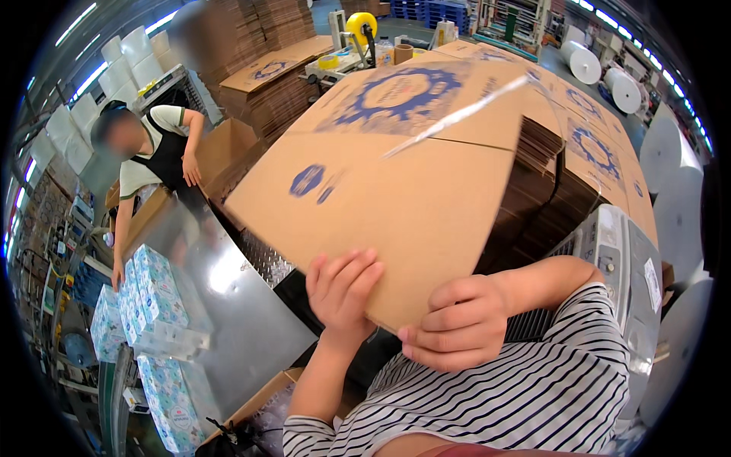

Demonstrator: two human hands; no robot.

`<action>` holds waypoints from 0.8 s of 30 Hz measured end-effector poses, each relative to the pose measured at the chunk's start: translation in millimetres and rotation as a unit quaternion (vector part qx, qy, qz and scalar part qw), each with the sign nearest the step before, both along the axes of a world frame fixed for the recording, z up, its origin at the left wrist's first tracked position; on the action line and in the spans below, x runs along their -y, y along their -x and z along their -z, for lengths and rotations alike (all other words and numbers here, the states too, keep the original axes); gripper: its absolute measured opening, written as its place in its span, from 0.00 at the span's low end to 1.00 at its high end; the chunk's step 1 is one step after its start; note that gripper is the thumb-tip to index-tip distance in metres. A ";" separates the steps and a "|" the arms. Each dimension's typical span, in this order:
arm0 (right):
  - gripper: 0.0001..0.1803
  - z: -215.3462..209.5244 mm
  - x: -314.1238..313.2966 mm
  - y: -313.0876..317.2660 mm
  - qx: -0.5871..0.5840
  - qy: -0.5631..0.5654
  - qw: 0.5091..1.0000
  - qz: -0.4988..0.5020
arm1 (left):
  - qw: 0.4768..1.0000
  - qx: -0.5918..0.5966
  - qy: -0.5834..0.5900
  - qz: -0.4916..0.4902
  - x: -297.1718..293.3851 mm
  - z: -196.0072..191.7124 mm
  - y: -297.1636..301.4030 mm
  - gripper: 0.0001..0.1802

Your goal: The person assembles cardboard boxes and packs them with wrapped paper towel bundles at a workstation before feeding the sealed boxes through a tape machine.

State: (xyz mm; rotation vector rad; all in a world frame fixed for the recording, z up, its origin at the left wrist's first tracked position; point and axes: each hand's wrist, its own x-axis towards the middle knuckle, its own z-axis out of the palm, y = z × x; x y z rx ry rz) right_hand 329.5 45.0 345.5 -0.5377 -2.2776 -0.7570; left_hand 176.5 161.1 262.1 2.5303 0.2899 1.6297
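A flattened brown cardboard box [381,198] with blue printing slants up and away from me, its near end between my hands. My left hand [344,293] grips the left side of its near edge, fingers lying over the top face. At the near right corner, my right hand [464,324] is closed around the edge with its fingers curled. A white strip [457,116], blurred, lies across the cardboard's far part. Beneath and to the right, a stack of flattened boxes [537,152] shows its dark layered edges.
A shiny metal table [251,320] stands at left, bearing blue-and-white wrapped packs [156,297]. Beyond it, a co-worker [164,152] reaches toward those packs beside an open carton [228,148]. A tape machine [354,49] stands at the back; a grey machine [620,266] is at my right.
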 end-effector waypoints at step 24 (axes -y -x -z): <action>0.11 39.8 -480.6 -283.9 0.063 0.408 0.885 0.215 | 0.922 0.206 0.290 -0.150 -318.6 25.7 -9.0 0.10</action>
